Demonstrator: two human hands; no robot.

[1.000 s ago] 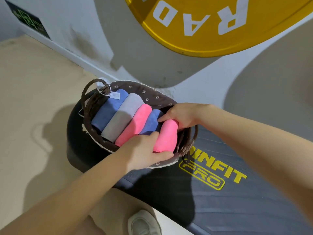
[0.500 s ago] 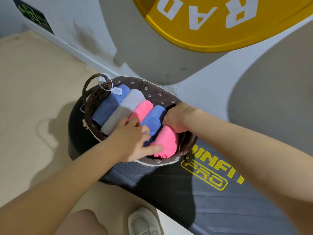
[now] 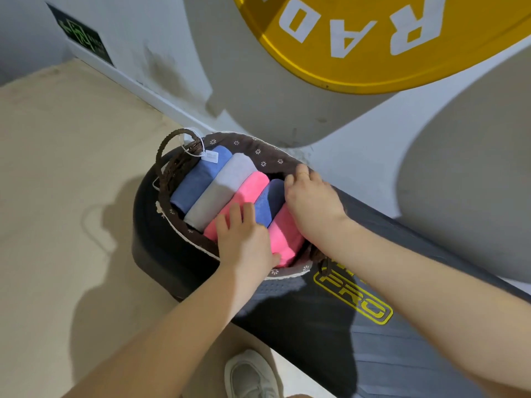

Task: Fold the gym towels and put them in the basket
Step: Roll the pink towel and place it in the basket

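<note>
A brown woven basket (image 3: 247, 142) with a flowered liner stands on the end of a black bench. Side by side inside lie folded towels: a blue towel (image 3: 201, 176), a grey towel (image 3: 221, 191), a pink towel (image 3: 244, 191), a dark blue towel (image 3: 267, 202) and a second pink towel (image 3: 284, 237). My left hand (image 3: 244, 239) rests flat on the near ends of the middle pink and dark blue towels, thumb against the second pink towel. My right hand (image 3: 313, 202) presses on the far end of the second pink towel, fingertips at the basket's back rim.
The black bench (image 3: 344, 297) with yellow lettering runs to the lower right. A yellow weight plate (image 3: 373, 38) leans on the wall above. A white tag (image 3: 209, 156) hangs from the basket's left handle. Beige floor (image 3: 57, 196) lies left; a white shoe (image 3: 250, 374) is below.
My left hand has slid from the second pink towel's near end onto the middle pink and dark blue towels. My right hand went from gripping the far end to pressing it down.
</note>
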